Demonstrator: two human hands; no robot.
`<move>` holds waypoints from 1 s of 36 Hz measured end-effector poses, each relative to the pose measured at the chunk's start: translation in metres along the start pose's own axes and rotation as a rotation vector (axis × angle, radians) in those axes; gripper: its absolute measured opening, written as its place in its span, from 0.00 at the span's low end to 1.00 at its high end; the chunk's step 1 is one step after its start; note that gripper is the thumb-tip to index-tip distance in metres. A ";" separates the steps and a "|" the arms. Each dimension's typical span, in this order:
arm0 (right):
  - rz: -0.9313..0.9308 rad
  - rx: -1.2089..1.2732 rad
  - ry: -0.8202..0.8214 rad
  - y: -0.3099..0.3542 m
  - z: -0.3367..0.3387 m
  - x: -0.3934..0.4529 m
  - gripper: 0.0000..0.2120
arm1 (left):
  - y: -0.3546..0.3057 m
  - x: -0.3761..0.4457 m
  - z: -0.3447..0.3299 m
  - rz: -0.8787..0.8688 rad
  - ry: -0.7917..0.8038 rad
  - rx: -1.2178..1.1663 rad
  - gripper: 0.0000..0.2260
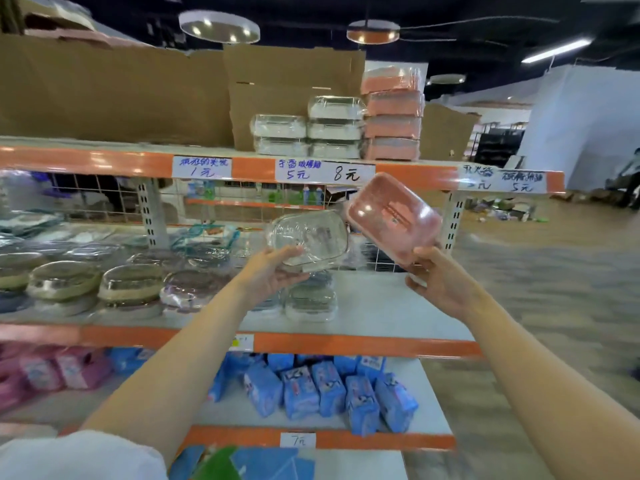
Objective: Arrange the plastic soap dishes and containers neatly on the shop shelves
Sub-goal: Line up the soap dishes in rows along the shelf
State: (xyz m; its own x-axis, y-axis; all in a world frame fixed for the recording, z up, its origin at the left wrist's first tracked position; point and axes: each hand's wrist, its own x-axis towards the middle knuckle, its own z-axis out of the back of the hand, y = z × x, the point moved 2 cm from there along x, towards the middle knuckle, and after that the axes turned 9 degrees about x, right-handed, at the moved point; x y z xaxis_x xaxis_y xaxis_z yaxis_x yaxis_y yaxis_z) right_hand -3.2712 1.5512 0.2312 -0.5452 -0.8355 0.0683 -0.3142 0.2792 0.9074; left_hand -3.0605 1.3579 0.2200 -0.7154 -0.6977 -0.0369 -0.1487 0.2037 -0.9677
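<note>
My left hand [273,271] holds a clear wrapped soap dish [310,239] by its lower edge, raised above the middle shelf [381,306]. My right hand [440,278] grips a pink wrapped soap dish [393,216] at its lower corner, tilted up towards the top shelf [104,161]. On that top shelf stand stacks of white containers [334,128] and a taller stack of pink containers [393,116]. Below my left hand, more clear dishes [311,301] sit on the middle shelf.
Round wrapped containers [130,287] fill the left of the middle shelf. Cardboard sheets [114,95] stand behind the top shelf. Blue packs [329,389] and pink packs [52,372] lie on the lower shelf. An open floor aisle [554,271] runs to the right.
</note>
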 end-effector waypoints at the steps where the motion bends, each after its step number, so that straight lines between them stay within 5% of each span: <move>1: -0.003 0.011 0.011 -0.005 0.005 0.000 0.08 | 0.005 0.004 0.000 0.016 -0.014 0.011 0.40; 4: -0.037 0.037 0.065 -0.016 0.014 0.002 0.10 | 0.020 0.016 0.001 0.071 -0.041 0.131 0.23; 8: -0.141 0.009 0.021 -0.037 0.037 0.012 0.10 | 0.042 0.036 0.000 0.136 -0.042 0.174 0.34; 12: -0.221 0.031 -0.116 -0.058 0.061 0.031 0.09 | 0.063 0.063 -0.004 0.181 -0.115 0.167 0.59; 24: -0.197 0.007 -0.383 -0.064 0.122 0.120 0.11 | 0.111 0.140 -0.043 0.213 -0.211 0.212 0.33; 36: -0.224 -0.236 -0.478 -0.090 0.203 0.186 0.14 | 0.158 0.231 -0.095 0.273 -0.384 0.300 0.41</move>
State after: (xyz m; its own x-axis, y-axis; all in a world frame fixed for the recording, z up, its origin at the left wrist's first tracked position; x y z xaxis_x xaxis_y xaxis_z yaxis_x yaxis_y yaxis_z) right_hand -3.5025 1.4667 0.0777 -0.7929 -0.5404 -0.2816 -0.3107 -0.0391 0.9497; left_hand -3.3140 1.2935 0.0827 -0.3921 -0.8585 -0.3304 0.2486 0.2469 -0.9366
